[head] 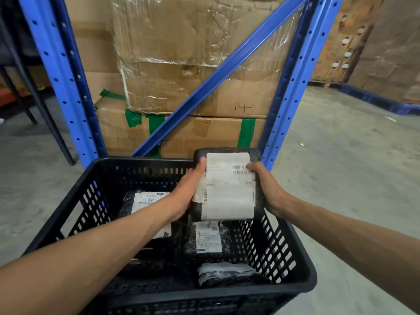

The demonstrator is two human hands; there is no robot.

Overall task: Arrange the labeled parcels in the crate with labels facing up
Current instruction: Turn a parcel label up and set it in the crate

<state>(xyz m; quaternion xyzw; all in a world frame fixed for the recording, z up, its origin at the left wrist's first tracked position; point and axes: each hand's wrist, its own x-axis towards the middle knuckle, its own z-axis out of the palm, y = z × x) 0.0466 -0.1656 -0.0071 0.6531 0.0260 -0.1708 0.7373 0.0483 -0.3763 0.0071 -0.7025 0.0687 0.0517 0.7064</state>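
Both hands hold a black parcel with a large white label facing up, above the far right part of a black slotted plastic crate. My left hand grips its left edge and my right hand grips its right edge. Inside the crate lie three more black parcels: one with its label up at the left, partly hidden by my left forearm, one with its label up in the middle, and a wrinkled one near the front right.
The crate stands on a grey concrete floor. Right behind it rises a blue metal rack with a diagonal brace, holding large cardboard boxes wrapped in plastic film. More boxes stand at the far right.
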